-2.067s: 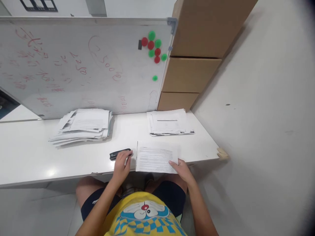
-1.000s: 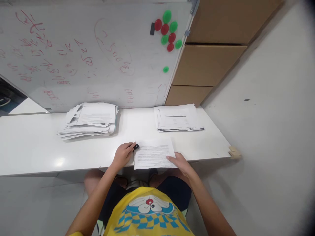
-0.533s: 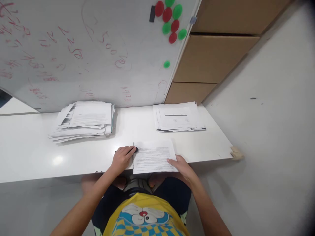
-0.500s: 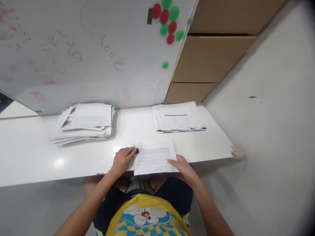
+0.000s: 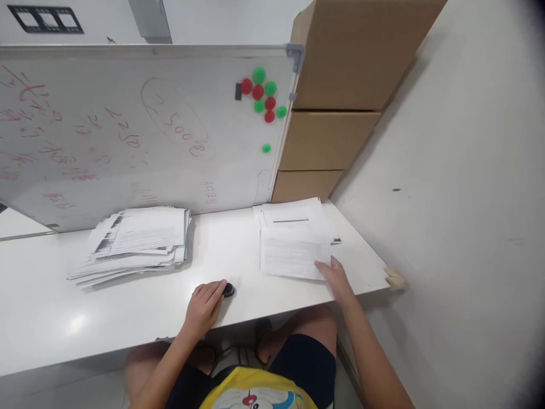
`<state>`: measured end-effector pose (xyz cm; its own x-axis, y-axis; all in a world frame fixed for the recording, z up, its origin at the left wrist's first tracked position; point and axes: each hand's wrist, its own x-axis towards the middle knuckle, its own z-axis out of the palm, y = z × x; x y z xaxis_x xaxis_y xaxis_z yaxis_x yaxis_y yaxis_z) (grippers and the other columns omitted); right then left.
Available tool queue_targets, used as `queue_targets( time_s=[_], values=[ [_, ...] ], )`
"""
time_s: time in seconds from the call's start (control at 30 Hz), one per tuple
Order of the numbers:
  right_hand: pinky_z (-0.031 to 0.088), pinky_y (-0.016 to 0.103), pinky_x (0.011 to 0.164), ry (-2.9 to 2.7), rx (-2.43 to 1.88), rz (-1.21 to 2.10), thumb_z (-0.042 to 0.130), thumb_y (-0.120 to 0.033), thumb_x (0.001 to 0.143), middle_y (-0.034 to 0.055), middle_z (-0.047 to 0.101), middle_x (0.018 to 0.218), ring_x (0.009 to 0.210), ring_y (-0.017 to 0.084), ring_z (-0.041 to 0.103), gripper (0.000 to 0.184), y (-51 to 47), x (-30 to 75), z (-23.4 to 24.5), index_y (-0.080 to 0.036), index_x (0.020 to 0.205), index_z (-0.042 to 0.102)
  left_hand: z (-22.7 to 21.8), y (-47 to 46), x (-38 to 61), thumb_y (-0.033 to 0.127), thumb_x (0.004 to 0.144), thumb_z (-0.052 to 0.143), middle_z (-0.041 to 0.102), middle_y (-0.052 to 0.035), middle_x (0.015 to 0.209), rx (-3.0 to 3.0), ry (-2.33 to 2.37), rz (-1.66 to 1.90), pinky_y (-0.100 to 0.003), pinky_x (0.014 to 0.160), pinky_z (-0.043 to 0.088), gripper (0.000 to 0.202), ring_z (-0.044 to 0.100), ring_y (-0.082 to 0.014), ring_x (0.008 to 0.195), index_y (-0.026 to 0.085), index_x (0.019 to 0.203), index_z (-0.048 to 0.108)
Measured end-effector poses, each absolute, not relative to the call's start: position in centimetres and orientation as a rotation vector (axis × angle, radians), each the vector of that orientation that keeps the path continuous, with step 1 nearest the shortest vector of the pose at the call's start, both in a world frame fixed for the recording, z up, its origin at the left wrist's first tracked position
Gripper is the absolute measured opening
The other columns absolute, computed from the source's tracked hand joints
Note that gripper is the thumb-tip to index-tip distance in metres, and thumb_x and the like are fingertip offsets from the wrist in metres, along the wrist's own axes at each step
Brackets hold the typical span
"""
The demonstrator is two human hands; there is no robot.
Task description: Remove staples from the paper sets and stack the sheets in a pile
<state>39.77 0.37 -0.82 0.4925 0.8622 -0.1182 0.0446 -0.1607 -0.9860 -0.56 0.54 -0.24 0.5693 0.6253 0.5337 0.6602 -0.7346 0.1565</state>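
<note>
My right hand [image 5: 336, 278] pinches the right edge of some printed sheets [image 5: 293, 253], thumb on top. The sheets are slightly blurred and overlap the front of the right paper stack [image 5: 293, 213]. On the white table, my left hand [image 5: 204, 307] is wrapped over what looks like a black stapler [image 5: 229, 289]; only its rounded end sticks out past the fingers, and the rest is covered.
A taller, uneven paper stack [image 5: 145, 233] lies on the left of the table [image 5: 225, 238]. Behind stands a whiteboard [image 5: 170, 113] with red writing and several round magnets [image 5: 258, 91]. Cardboard boxes [image 5: 327, 139] are piled at the back right, beside a wall [image 5: 460, 227].
The printed sheets have left the stapler and moved right and away from me in my right hand, reaching the right stack. My left hand stays on the stapler. The head view has tilted up.
</note>
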Motion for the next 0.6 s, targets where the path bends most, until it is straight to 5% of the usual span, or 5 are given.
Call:
queue_targets(
  time_s=[0.33,0.47,0.6],
  values=[
    [0.038,0.05,0.1,-1.395,-2.035,0.397,0.056,-0.025,0.074,0.0235,0.056,0.129,0.118,0.037,0.051,0.067,12.6,44.6,1.0,-0.008,0.137,0.043,-0.2,-0.5,-0.2,0.008,0.089,0.039,0.064,-0.0091,0.122,-2.75,-1.117,-0.844,-0.035,0.088,0.045,0.055,0.058,-0.0211,0.112,0.021,0.143,0.036],
    [0.031,0.062,0.098,-1.414,-2.069,-0.102,0.053,-0.043,0.082,0.0272,0.031,0.146,0.128,0.046,0.037,0.073,10.1,45.0,-0.7,-0.01,0.145,0.033,0.8,-1.0,-0.8,0.015,0.09,0.042,0.057,-0.0101,0.132,-2.633,-1.288,-0.717,-0.042,0.097,0.041,0.053,0.049,-0.0268,0.125,0.022,0.143,0.038],
    [0.028,0.061,0.099,-1.229,-1.97,-0.275,0.039,-0.056,0.087,0.0269,0.034,0.143,0.127,0.042,0.036,0.07,4.2,45.7,-4.0,-0.01,0.141,0.04,4.4,4.1,-5.7,0.028,0.092,0.042,0.045,-0.014,0.144,-2.382,-1.61,-0.54,-0.048,0.104,0.036,0.05,0.037,-0.0324,0.136,0.02,0.141,0.042]
  ],
)
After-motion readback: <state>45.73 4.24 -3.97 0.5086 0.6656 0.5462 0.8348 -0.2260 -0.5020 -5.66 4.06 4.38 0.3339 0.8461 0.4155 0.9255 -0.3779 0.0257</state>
